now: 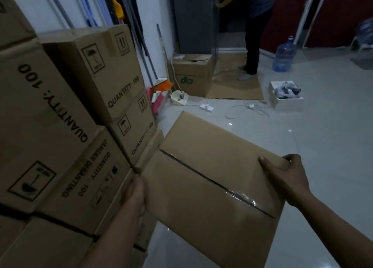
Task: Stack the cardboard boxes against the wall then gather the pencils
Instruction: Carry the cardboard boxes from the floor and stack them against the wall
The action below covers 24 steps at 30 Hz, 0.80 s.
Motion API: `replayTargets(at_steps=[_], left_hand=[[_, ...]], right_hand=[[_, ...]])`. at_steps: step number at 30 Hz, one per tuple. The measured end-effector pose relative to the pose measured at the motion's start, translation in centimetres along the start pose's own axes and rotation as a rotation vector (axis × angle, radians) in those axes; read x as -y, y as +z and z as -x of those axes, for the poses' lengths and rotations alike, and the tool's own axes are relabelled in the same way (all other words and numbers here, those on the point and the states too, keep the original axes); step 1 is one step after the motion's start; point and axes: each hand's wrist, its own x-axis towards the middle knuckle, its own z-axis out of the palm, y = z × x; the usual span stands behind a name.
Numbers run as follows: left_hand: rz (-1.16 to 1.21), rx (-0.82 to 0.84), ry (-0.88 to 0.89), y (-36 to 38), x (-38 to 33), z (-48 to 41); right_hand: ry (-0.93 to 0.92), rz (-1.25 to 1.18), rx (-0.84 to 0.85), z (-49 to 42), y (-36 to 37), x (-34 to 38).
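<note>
Mid-stacking: right hand [282, 173] grips the taped box [212, 167] by its corner, left hand [134, 195] presses flat against its side; next, lift it onto the stack [80, 110].

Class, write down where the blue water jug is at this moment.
In the head view, the water jug stands on the floor at upper right, in front of the red wall and right of the standing person.

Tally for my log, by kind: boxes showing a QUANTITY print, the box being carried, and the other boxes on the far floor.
QUANTITY-print boxes: 4
Carried box: 1
Green-logo box: 1
White box: 1
Total: 7
</note>
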Motion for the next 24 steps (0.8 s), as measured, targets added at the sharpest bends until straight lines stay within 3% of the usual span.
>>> replayTargets(at_steps=[4, 12, 24], left_hand=[[0.143, -0.096, 0.018, 2.7, -4.9, 6.2], [0.446, -0.195, -0.004, 4.3, -7.4, 9.0], [0.556, -0.161, 0.004, 4.6, -11.6, 6.8]], right_hand=[[-0.040, -0.022, 0.144, -5.8, 0.3, 2.5], [-0.201, 0.031, 0.479, -14.2, 0.8, 8.1], [-0.220, 0.085, 0.733, -20.0, 8.8, 13.3]])
